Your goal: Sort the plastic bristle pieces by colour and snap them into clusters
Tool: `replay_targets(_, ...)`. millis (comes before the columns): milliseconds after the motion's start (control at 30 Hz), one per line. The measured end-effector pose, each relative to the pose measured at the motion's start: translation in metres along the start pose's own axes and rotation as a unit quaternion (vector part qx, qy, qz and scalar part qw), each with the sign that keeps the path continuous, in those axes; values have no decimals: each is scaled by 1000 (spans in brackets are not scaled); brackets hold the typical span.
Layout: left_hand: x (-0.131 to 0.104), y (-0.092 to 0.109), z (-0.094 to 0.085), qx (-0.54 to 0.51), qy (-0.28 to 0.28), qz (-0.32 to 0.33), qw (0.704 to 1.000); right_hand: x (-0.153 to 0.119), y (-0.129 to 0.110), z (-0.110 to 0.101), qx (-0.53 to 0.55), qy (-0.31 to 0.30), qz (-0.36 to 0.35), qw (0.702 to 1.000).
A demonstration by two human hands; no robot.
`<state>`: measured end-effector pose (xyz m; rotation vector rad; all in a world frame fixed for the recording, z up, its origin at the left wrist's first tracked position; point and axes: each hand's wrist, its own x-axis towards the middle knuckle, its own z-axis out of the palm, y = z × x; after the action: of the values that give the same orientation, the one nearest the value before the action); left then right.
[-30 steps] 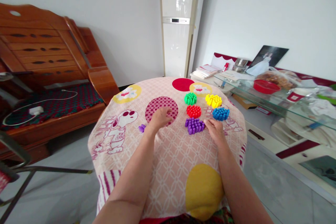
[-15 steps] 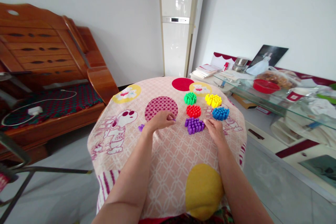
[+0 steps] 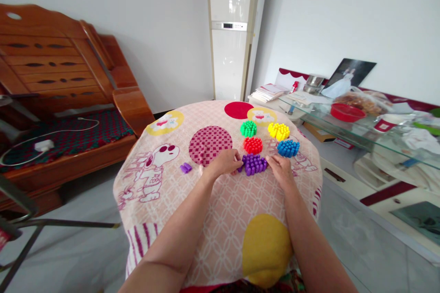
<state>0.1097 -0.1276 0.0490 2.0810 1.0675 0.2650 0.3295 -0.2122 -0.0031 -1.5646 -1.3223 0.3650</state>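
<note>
Upright purple pegs (image 3: 254,165) stand packed in a cluster on the cloth-covered table. At the cluster's left edge, my left hand (image 3: 225,163) is closed in a pinch on a small purple peg (image 3: 239,169), which it holds against the others. My right hand (image 3: 281,168) rests at the right edge, its curled fingertips against the pegs; whether they grip one is hidden. A few loose purple pegs (image 3: 186,168) lie to the left of my left hand. Behind the purple cluster are similar clusters in red (image 3: 253,145), green (image 3: 248,128), yellow (image 3: 278,131) and blue (image 3: 288,148).
The round table wears a pink patterned cloth (image 3: 220,219). To the right, a glass-topped cabinet (image 3: 330,132) holds a red bowl (image 3: 348,112), papers and a paper cup. A wooden bench (image 3: 51,68) stands at left, and a tall white air conditioner (image 3: 229,59) behind.
My left hand has moved right, bringing a purple peg to the cluster's left edge. The loose purple pegs at left now show fully. My right hand has stayed in place.
</note>
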Motion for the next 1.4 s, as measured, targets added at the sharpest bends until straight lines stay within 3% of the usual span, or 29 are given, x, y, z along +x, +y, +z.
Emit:
replay_targets(300, 5, -3, 5, -130, -26, -28, 991, -1, 2, 0, -15, -5, -2, 1000)
replay_targets(400, 0, -17, -17, -102, 13, -27, 994, 0, 3, 0, -13, -6, -3, 1000)
replay_targets(467, -9, -34, -41, -8, 79, -17, 997, 0, 4, 0, -11, -7, -2, 1000)
replay_targets(533, -22, -54, -68, 97, 164, -44, 981, 0, 6, 1, -11, -6, 2, 1000)
replay_targets(567, -30, -66, -80, 127, 175, -71, 974, 1, 6, 1, -12, -4, 3, 1000)
replay_targets(667, -49, -99, -102, 118, 135, -141, 974, 1, 8, 1, -11, -5, 6, 1000)
replay_targets(833, -59, -128, -100, -10, 42, -196, 980, 2, 7, 1, -5, -5, 3, 1000)
replay_targets(1000, -56, -119, -100, 11, 33, -172, 984, 1, 5, 1, -6, -3, 2, 1000)
replay_targets(1167, -47, -85, -94, 24, 73, -37, 996, 1, 6, 1, -4, -4, 10, 1000)
replay_targets(1267, -32, -60, -75, 56, 104, 42, 992, 1, 7, 1, -7, -7, 9, 1000)
replay_targets(1400, -8, -39, -41, 34, 98, 131, 986, 1, 5, 0, -13, -2, -3, 1000)
